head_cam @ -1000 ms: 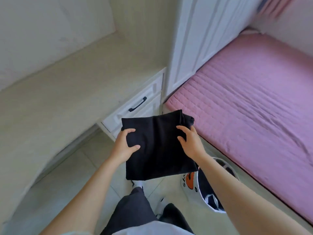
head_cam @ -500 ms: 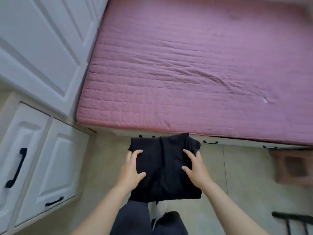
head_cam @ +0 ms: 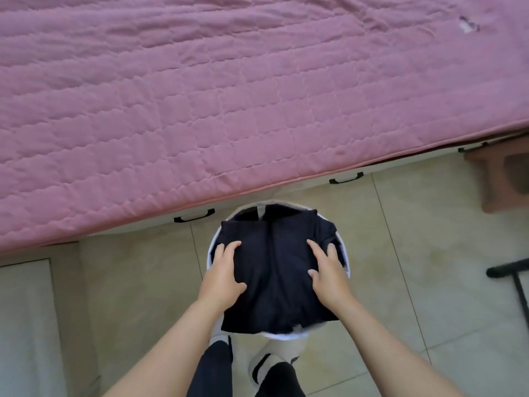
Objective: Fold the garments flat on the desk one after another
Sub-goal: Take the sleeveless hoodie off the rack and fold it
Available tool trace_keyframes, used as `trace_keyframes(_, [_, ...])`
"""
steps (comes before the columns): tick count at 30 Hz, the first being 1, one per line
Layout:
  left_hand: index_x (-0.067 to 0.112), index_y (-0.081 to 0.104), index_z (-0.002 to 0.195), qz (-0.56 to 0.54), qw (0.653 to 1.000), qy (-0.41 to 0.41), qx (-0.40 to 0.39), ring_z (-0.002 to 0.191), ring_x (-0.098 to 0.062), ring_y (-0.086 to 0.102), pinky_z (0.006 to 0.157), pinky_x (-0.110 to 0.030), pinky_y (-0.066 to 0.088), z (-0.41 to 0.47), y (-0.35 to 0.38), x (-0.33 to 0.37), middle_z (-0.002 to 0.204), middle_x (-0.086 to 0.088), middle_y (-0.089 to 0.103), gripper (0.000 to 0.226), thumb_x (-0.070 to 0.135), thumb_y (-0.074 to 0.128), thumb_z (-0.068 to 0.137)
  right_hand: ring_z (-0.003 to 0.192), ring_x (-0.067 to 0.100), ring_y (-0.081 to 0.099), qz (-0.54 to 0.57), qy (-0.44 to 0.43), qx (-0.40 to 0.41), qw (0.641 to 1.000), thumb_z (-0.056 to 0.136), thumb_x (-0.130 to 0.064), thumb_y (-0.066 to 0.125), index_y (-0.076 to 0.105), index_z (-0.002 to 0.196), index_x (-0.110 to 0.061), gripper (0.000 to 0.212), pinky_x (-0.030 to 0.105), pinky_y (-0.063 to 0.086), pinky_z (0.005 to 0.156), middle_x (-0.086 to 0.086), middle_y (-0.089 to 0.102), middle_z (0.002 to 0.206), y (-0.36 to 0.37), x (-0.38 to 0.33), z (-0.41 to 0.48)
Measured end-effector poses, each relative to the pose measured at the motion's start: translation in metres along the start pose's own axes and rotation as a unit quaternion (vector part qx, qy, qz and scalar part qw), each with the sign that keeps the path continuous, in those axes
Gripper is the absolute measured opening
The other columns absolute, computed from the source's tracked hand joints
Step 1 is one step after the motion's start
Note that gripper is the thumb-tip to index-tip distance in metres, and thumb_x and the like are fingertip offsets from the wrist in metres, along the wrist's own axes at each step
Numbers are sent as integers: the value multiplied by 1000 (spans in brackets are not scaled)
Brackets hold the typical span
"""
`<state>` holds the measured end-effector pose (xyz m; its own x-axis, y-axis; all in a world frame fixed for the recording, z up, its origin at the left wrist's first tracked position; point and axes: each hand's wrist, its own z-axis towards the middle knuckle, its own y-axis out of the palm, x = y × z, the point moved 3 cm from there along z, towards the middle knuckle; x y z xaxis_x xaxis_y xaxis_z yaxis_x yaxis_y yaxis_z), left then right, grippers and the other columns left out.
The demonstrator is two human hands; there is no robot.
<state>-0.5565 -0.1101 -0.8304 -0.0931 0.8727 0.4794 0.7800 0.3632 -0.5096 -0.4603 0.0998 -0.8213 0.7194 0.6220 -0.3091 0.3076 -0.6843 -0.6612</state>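
A folded black garment (head_cam: 276,270) is held level in the air, right above a round white basket (head_cam: 345,263) on the floor. My left hand (head_cam: 223,275) grips its left edge, thumb on top and fingers curled under. My right hand (head_cam: 329,272) grips the right edge the same way. The garment covers nearly all of the basket's opening; only a dark sliver of its inside shows at the far rim. The desk is out of view.
A bed with a pink quilted cover (head_cam: 229,96) fills the upper half, with drawers and black handles (head_cam: 194,217) under it. A brown stool (head_cam: 503,179) and a black frame (head_cam: 512,270) stand at the right. My feet (head_cam: 266,365) are just behind the basket.
I have turned from the desk towards the bed, carrying the folded garment in both hands. It now hangs over the basket, which came into view beneath it.
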Motion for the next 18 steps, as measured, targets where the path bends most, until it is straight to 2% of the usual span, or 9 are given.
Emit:
trace_keyframes(3, [30, 23, 146, 30, 999, -27, -12, 93, -16, 57, 65, -22, 45, 47, 31, -16, 156, 0, 12, 86, 9, 73, 79, 95, 17, 51, -17, -8, -5, 1000, 94, -1, 47, 24, 150, -27, 66, 20, 37, 72, 7, 25, 143, 38, 20, 39])
trace_keyframes(6, [28, 20, 149, 68, 997, -37, -12, 117, -27, 55, 84, -30, 48, 86, 64, -34, 160, -6, 6, 90, 6, 73, 79, 106, 22, 51, -22, -5, 1, 1000, 91, 5, 47, 24, 150, -27, 71, 23, 43, 79, 8, 22, 146, 70, 39, 79])
trace_keyframes(9, [28, 15, 151, 93, 993, -72, -12, 128, -30, 46, 98, -37, 46, 118, 86, -58, 160, -4, 0, 94, 2, 70, 79, 110, 23, 51, -24, 2, -8, 1000, 90, 6, 47, 22, 151, -29, 74, 28, 45, 87, 7, 14, 153, 91, 55, 114])
trace_keyframes(14, [25, -1, 152, 151, 980, -129, -27, 132, -35, 38, 104, -44, 41, 154, 122, -84, 158, -3, -11, 91, -1, 54, 84, 131, 32, 39, -54, 8, -37, 998, 87, 9, 48, 8, 153, -34, 88, 37, 41, 104, 6, 4, 158, 130, 90, 154])
trace_keyframes(18, [29, -13, 151, 217, 964, -148, -45, 139, -34, 22, 108, -43, 37, 160, 129, -85, 156, -6, -14, 105, -3, 58, 82, 138, 33, 27, -67, 33, -48, 996, 85, 14, 43, 5, 153, -37, 93, 39, 34, 110, 9, 2, 159, 136, 88, 159])
